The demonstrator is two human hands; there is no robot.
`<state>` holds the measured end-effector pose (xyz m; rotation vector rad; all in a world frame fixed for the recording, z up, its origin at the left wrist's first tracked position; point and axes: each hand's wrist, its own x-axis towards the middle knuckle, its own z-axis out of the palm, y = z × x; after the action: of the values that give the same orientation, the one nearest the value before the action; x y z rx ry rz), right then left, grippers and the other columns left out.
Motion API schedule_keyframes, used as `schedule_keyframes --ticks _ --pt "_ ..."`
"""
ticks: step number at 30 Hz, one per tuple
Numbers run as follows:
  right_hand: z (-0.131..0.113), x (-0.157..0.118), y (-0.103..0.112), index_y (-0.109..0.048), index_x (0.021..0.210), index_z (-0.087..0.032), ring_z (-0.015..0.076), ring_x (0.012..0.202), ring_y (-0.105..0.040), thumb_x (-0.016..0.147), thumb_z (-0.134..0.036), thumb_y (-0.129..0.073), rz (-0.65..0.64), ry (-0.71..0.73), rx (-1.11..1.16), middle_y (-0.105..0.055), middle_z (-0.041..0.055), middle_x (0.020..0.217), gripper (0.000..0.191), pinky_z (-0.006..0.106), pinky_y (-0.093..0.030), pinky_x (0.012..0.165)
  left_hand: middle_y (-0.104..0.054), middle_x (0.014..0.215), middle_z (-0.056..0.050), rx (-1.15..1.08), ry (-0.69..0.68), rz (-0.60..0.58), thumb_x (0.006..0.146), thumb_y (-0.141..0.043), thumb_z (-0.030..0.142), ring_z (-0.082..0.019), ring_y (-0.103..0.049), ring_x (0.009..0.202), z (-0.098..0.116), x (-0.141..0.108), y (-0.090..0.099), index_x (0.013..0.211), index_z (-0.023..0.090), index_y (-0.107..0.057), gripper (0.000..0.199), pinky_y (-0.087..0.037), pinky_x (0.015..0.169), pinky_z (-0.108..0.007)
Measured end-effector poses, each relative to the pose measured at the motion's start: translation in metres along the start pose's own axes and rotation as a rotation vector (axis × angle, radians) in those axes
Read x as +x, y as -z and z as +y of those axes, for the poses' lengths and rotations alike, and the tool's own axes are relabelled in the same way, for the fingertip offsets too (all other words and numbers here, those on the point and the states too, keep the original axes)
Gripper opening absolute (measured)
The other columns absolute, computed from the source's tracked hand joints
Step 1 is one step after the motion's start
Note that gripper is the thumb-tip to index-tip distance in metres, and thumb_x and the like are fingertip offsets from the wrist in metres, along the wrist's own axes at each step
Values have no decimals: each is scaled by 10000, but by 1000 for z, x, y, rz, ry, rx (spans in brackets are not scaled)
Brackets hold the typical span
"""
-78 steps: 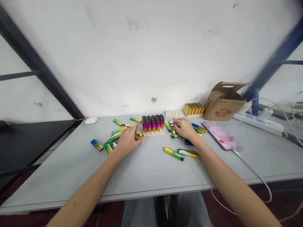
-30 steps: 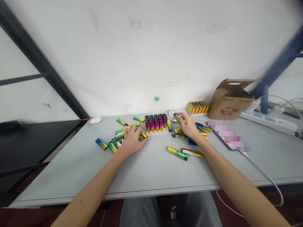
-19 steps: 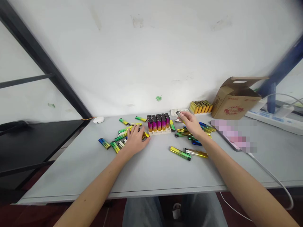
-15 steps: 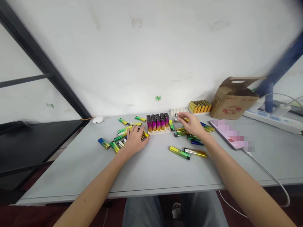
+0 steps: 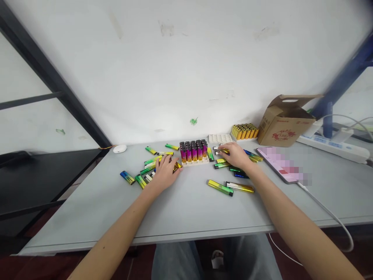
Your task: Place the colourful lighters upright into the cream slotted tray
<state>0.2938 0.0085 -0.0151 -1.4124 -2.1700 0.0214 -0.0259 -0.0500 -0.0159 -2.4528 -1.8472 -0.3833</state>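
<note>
Your right hand (image 5: pixel 235 155) is on the right side of the table, and its fingers (image 5: pixel 225 147) are close together. They lie on a gold lighter (image 5: pixel 222 150), but you cannot tell if they are really gripping it. More lighters lie in a messy pile (image 5: pixel 230 165) right under and just in front of that hand. Your left hand (image 5: pixel 164 173) is on the other side of the cream tray (image 5: pixel 196 163), and its fingers are spread apart. Its fingertips (image 5: pixel 173 168) touch a shiny gold lighter (image 5: pixel 177 166) lying just beside the tray, and you cannot tell if this hand is holding it. Your two hands are well apart, with the tray between them. The tray holds rows of pink and gold lighters (image 5: pixel 192 154), all standing up. Behind your left hand is another messy pile of green and yellow lighters (image 5: pixel 148 166). A blue and yellow lighter (image 5: pixel 127 177) lies off to its left. A yellow-green lighter (image 5: pixel 220 188) and a gold lighter with a silver end (image 5: pixel 239 187) lie in front of your right hand. Farther back are a white holder with little holes (image 5: pixel 220 138), a block of orange-yellow lighters (image 5: pixel 244 131), and a cardboard box (image 5: pixel 284 124) with its flaps open.
</note>
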Motion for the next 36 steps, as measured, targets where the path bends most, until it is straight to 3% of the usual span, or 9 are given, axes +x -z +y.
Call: schedule_keyframes --ticks 5,12,17,22,25,29,36 --pt "-8 -3 12 -709 1057 -185 290 1035 -633 848 -318 -587 31 -68 99 -713 116 1101 276 421 -477 900 -440 1440 -143 8 -1 -7 938 -404 416 -314 -295 1400 -3 0 0 1270 222 -541 409 -202 1128 -545" --pt "-35 -7 31 -724 783 -228 190 651 -645 815 -365 -601 -186 -52 280 -717 8 703 187 300 -481 625 -443 1436 -151 18 -6 -8 944 -375 404 -308 -310 1391 -2 0 0 1290 201 -517 425 -192 1134 -542" --pt "-23 -7 30 -716 825 -232 222 821 -658 784 -326 -635 -130 -35 165 -734 32 880 131 325 -490 733 -458 1412 -156 3 5 6 920 -408 403 -307 -332 1374 -1 1 1 1303 186 -498 449 -216 1133 -529" --pt "-13 -6 14 -718 990 -188 287 1056 -602 842 -272 -563 -4 21 39 -694 116 1078 230 428 -452 937 -472 1392 -147 -6 -3 20 905 -423 365 -307 -344 1367 -2 1 0 1310 200 -490 442 -227 1128 -522" --pt "-18 -5 4 -697 1102 -199 266 1115 -584 833 -122 -466 -46 135 77 -682 96 1145 363 427 -436 991 -463 1401 -147 -27 0 25 893 -445 398 -312 -338 1369 -3 2 2 1326 183 -478 485 -236 1128 -512" --pt "-25 -6 -1 -689 1152 -223 244 1146 -575 706 22 -400 -135 228 121 -680 62 1173 586 409 -436 1009 -502 1369 -124 -44 16 57 888 -453 437 -311 -353 1351 -5 4 4 1308 206 -500 481 -260 1112 -502" --pt "-36 -10 0 -727 1000 -214 246 1022 -596 819 -80 -448 -126 142 80 -665 92 1036 359 384 -468 922 -575 1257 -107 -78 67 139 916 -407 402 -297 -435 1259 -16 9 10 1221 216 -563 389 -322 1064 -482"
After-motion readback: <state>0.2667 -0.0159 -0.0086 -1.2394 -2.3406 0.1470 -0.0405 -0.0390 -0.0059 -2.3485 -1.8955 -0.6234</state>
